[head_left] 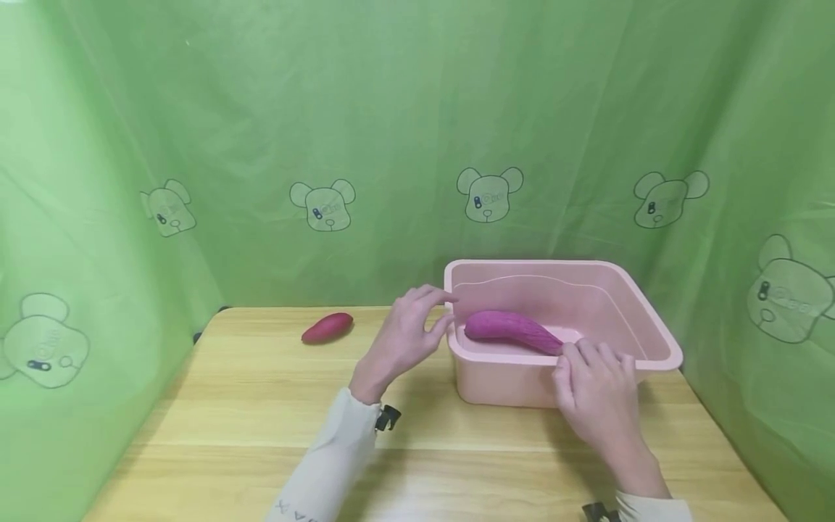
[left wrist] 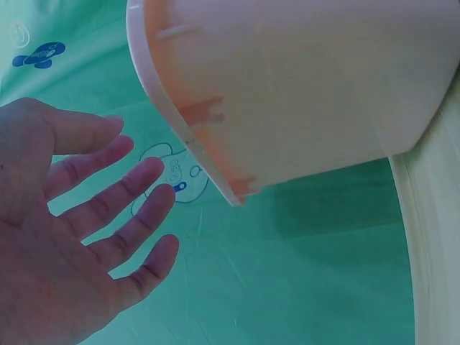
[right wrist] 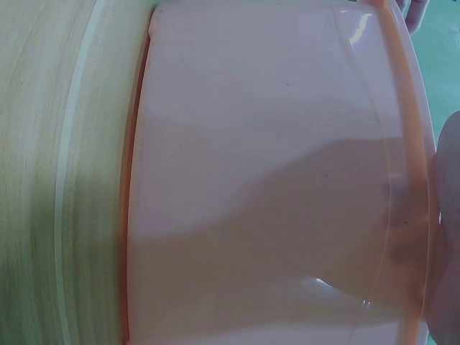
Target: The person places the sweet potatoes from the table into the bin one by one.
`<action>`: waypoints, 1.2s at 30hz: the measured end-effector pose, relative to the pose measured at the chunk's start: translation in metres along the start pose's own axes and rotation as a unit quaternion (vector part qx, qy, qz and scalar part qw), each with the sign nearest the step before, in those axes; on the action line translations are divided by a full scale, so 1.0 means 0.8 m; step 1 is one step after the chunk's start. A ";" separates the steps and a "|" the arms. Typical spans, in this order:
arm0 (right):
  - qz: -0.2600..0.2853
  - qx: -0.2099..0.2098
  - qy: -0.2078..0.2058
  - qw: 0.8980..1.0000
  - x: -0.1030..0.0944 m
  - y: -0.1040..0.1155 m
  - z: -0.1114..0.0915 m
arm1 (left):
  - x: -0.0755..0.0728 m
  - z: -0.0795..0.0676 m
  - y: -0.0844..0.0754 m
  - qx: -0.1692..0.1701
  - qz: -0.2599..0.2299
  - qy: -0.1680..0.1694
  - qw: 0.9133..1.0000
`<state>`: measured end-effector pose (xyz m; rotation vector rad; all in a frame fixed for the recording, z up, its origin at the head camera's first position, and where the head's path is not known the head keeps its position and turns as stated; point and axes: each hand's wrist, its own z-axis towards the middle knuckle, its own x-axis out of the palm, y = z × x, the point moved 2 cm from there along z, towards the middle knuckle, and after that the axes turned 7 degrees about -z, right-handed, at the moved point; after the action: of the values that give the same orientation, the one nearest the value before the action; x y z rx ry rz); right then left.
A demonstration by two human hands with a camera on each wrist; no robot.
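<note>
A pink plastic bin [head_left: 505, 380] stands on the right of the table. Inside it lies a long, curved, purple eggplant-like vegetable [head_left: 502, 326], its thin end close to my right fingers. My right hand [head_left: 600, 391] grips the bin's front rim, fingers curled over it and thumb on the near side. Whether those fingers also touch the vegetable is hidden. My left hand [head_left: 404, 333] is beside the bin's left rim, its fingers spread and bent a little around nothing. In the left wrist view, my left hand [left wrist: 65, 208] stands apart from the bin wall [left wrist: 309, 93].
A small dark-red tuber-shaped vegetable [head_left: 327, 328] lies on the wooden table [head_left: 261, 406], left of my left hand. Green curtains [head_left: 391, 109] printed with bear heads hang at the back and both sides, close to the table's edges.
</note>
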<state>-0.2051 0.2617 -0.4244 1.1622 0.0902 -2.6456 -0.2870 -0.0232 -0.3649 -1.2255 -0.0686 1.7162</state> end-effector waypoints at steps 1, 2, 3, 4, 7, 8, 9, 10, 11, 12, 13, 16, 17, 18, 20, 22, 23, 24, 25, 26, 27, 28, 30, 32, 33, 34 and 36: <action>0.000 0.000 0.000 1.000 0.000 0.000 0.000 | -0.001 -0.001 0.001 0.000 0.001 -0.001 1.000; 0.000 0.000 0.000 1.000 -0.001 0.000 0.000 | -0.001 -0.003 0.003 0.000 0.001 -0.003 1.000; 0.000 0.000 0.000 1.000 -0.001 0.000 0.000 | -0.001 -0.004 0.005 0.001 0.003 -0.005 1.000; 0.000 -0.001 0.000 1.000 -0.001 0.000 0.001 | -0.001 -0.005 0.007 0.001 0.004 -0.008 1.000; 0.001 -0.003 -0.003 1.000 -0.001 0.000 0.001 | -0.002 -0.008 0.014 0.005 0.005 -0.014 1.000; 0.001 -0.003 -0.003 1.000 -0.001 0.000 0.001 | -0.002 -0.010 0.017 0.005 0.006 -0.016 1.000; 0.001 -0.003 -0.003 1.000 -0.001 0.000 0.001 | -0.003 -0.011 0.019 0.006 0.008 -0.018 1.000; 0.002 -0.003 -0.003 1.000 0.000 0.000 0.001 | -0.004 -0.012 0.020 0.007 0.007 -0.020 1.000; 0.002 -0.002 -0.003 1.000 0.000 0.000 0.001 | -0.005 -0.013 0.022 0.008 0.008 -0.023 1.000; 0.002 -0.002 -0.002 1.000 0.000 0.000 0.001 | -0.006 -0.014 0.024 0.008 0.009 -0.026 1.000; 0.001 -0.001 -0.001 1.000 0.001 0.000 0.000 | -0.007 -0.016 0.025 0.008 0.011 -0.028 1.000; 0.000 -0.001 0.000 1.000 0.002 0.000 0.000 | -0.010 -0.019 0.030 0.006 0.014 -0.034 0.999; 0.000 -0.001 0.000 1.000 0.001 0.000 0.000 | -0.011 -0.020 0.031 0.005 0.016 -0.035 0.999; 0.000 -0.001 -0.001 1.000 0.002 0.000 0.000 | -0.012 -0.021 0.033 0.004 0.017 -0.036 0.999; 0.000 -0.002 -0.002 1.000 0.001 0.000 0.000 | -0.013 -0.023 0.036 0.000 0.021 -0.037 0.999; 0.000 -0.003 -0.004 1.000 0.001 0.000 -0.001 | -0.013 -0.025 0.039 -0.004 0.024 -0.040 0.999; 0.000 -0.003 -0.004 1.000 0.001 -0.001 -0.001 | -0.013 -0.026 0.041 -0.007 0.025 -0.042 0.999; -0.001 -0.003 -0.005 1.000 0.002 -0.001 -0.001 | -0.013 -0.027 0.042 -0.010 0.027 -0.043 0.999; -0.001 -0.002 -0.005 1.000 0.002 -0.001 -0.002 | -0.014 -0.028 0.044 -0.012 0.030 -0.043 0.999; -0.002 -0.002 -0.006 1.000 0.002 -0.001 -0.002 | -0.014 -0.029 0.045 -0.015 0.032 -0.043 0.998; -0.003 -0.001 -0.006 1.000 0.003 -0.002 -0.003 | -0.014 -0.030 0.046 -0.018 0.033 -0.044 0.998; -0.004 -0.001 -0.006 1.000 0.004 -0.002 -0.003 | -0.015 -0.031 0.048 -0.020 0.036 -0.044 0.998; -0.006 -0.001 -0.006 1.000 0.004 -0.002 -0.004 | -0.016 -0.033 0.051 -0.024 0.038 -0.045 0.998; -0.007 -0.003 -0.008 1.000 0.005 -0.003 -0.004 | -0.017 -0.035 0.054 -0.027 0.039 -0.047 0.998; -0.007 -0.004 -0.008 1.000 0.006 -0.003 -0.005 | -0.018 -0.036 0.055 -0.028 0.040 -0.049 0.998; -0.007 -0.006 -0.010 1.000 0.006 -0.003 -0.005 | -0.019 -0.038 0.057 -0.029 0.041 -0.049 0.997; -0.007 -0.008 -0.012 1.000 0.007 -0.003 -0.005 | -0.020 -0.040 0.061 -0.031 0.045 -0.051 0.997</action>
<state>-0.2065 0.2633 -0.4316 1.1290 0.1148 -2.6653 -0.2958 -0.0740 -0.3956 -1.2002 -0.1300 1.8680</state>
